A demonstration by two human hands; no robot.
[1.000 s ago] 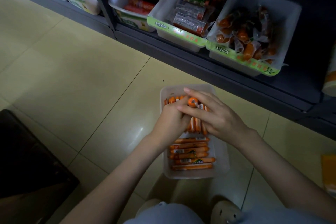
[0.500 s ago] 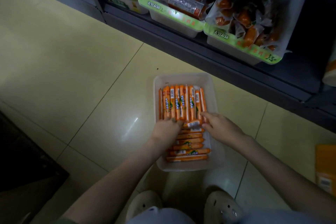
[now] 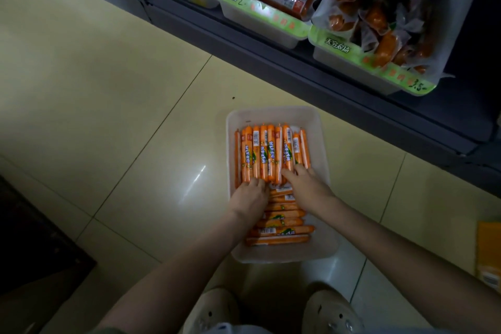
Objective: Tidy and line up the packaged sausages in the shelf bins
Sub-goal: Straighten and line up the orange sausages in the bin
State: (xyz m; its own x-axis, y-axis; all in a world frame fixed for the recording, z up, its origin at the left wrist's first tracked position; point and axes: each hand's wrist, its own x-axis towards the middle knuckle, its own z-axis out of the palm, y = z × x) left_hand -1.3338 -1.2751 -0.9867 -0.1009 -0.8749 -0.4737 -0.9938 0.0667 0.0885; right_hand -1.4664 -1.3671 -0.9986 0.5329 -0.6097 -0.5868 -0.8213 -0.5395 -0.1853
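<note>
Single head-worn wide-angle view, pitched steeply down and a little forward. The white bin point(image 3: 273, 116) on the floor tiles point(image 3: 108, 89) sits close, centre frame, with the shoes point(image 3: 330, 312) at the bottom edge. The shelf point(image 3: 298, 70) cuts diagonally across the top right.

You're looking down at a floor point(image 3: 95, 84) of pale yellow glossy tiles crossed by thin dark grout lines. A dark grey shelf point(image 3: 311, 74) runs along it from 11 o'clock to 3 o'clock. The light is dim, and one small glare point(image 3: 196, 177) shines near centre. A dark object point(image 3: 35, 238) sits at 8 o'clock and a yellow box point(image 3: 488, 249) at 4 o'clock.
</note>
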